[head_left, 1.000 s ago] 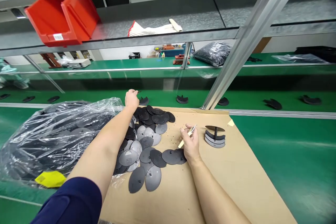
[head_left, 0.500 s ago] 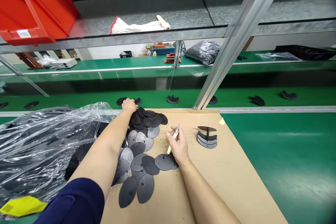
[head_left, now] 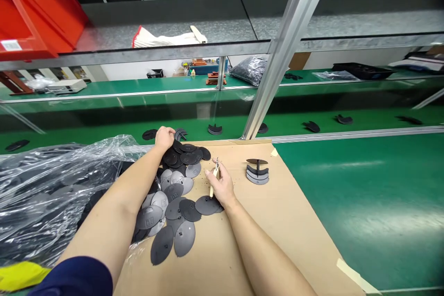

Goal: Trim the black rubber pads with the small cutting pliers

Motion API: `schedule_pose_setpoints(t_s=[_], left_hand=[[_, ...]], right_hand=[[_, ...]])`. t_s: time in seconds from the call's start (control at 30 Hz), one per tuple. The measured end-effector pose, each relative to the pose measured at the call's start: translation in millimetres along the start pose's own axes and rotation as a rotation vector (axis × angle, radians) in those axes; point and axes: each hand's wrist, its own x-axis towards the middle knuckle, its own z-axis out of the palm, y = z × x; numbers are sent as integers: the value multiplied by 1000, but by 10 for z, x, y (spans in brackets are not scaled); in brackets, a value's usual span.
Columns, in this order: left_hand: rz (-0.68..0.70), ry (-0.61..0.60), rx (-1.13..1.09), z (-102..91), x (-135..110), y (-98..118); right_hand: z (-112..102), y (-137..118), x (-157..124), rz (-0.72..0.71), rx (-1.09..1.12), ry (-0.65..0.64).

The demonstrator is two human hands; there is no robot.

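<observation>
My left hand [head_left: 164, 138] reaches to the far end of a heap of dark oval plastic plates [head_left: 176, 194] on a cardboard sheet [head_left: 277, 222]. Its fingers curl down onto a notched black part [head_left: 181, 134] at the edge of the green belt. My right hand [head_left: 219, 186] rests on the cardboard beside the heap, closed around a small tan-handled tool [head_left: 214, 176] with a metal tip pointing up. A small assembled stack of plates on a post [head_left: 257, 171] stands to the right of that hand.
A clear plastic bag [head_left: 52, 185] of more black parts lies at the left. Assembled black parts [head_left: 215, 129] sit spaced along the green conveyor [head_left: 347, 129] behind. A slanted aluminium post [head_left: 277, 51] rises from the bench. A red bin [head_left: 34, 14] and gloves [head_left: 166, 37] sit on the shelf above.
My left hand has lowered from the belt edge onto the far end of the heap. The right hand keeps hold of the tool. The view has shifted right.
</observation>
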Motion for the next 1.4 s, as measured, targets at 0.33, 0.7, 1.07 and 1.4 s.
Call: schedule_pose_setpoints(t_s=[0.33, 0.7, 1.07, 1.4], left_hand=[[-38, -164, 69, -39, 19, 67], [-143, -287, 124, 329, 475, 230], [24, 314, -187, 31, 118, 457], [-198, 12, -1255, -410, -1422, 748]], right_hand=[[54, -6, -75, 7, 110, -35], [28, -114, -65, -64, -94, -72], [23, -105, -45, -3, -59, -107], [-2, -62, -51, -3, 133, -90]])
